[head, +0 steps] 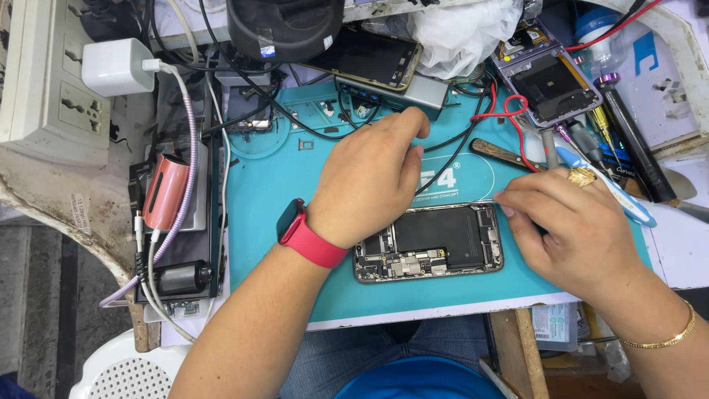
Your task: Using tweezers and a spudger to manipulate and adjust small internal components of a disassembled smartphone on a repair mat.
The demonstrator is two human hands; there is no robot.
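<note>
An opened phone (pixel 443 240) lies flat on the teal work mat (pixel 258 199), its black battery and circuit boards showing. My left hand (pixel 369 181), with a red watch band on the wrist, rests over the phone's left end with fingers curled toward the far side; whether it grips anything is hidden. My right hand (pixel 565 222), wearing a gold ring, pinches a thin metal tool (pixel 480 200) whose tip lies along the phone's upper right edge.
Another opened phone (pixel 550 85) and a dark-screened phone (pixel 369 55) lie at the back. Screwdrivers (pixel 628 144) sit at the right, red and black wires (pixel 509 118) cross the mat. A power strip (pixel 52 81), white charger (pixel 118 66) and pink cylinder (pixel 166 191) stand left.
</note>
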